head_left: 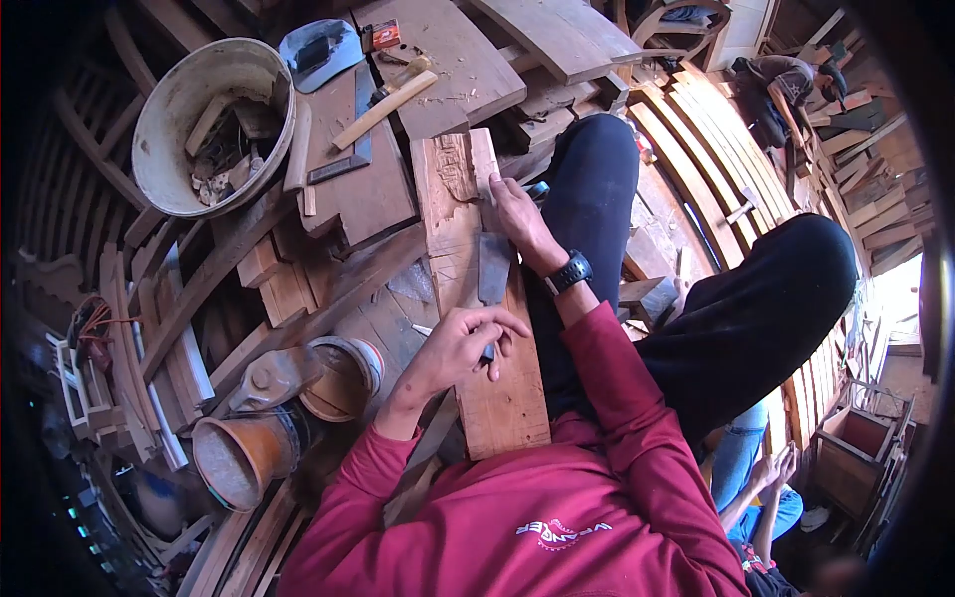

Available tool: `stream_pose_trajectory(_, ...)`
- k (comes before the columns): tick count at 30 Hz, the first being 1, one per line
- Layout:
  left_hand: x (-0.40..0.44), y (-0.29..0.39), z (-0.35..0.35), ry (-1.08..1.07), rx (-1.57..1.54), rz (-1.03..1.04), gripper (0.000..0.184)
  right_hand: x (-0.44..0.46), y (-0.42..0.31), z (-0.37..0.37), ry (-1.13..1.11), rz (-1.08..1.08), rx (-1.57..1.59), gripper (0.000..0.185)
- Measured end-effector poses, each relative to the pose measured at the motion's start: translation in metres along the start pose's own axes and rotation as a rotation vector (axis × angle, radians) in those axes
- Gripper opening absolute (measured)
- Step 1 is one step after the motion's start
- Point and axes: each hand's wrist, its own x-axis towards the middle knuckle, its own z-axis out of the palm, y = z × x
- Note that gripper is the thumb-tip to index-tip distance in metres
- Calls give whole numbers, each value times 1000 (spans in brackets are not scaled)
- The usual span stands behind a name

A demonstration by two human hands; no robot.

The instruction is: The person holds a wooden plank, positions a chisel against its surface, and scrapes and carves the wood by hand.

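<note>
A thick wooden board (502, 408) slants up from my lap, with a rough carved hollow near its far end. My left hand (468, 343) is above the board's middle, its fingers loosely curled round a wide-bladed chisel. The flat grey blade of the chisel (493, 267) points away from me, and a bit of blue handle shows under the fingers. My right hand (519, 221), with a black watch on the wrist, grips the board's right edge near the carved end. Part of its grip is hidden behind the wood.
At the left stand a white bucket (144, 139) of scraps and an orange-brown container (224, 468). A wooden-handled tool (383, 111), a metal square (362, 119) and a blue-grey object (320, 52) lie on planks ahead. Another person (786, 85) bends at far right; a second person's hands (774, 468) are lower right.
</note>
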Motion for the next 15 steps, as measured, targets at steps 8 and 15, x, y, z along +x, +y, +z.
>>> stream_pose_trajectory(8,-8,-7,4,-291,112,-145,36,4,8,6,3,-11,158,56)
stream_pose_trajectory(15,-18,-2,5,-212,15,-178,41,1,2,1,-68,33,186,66)
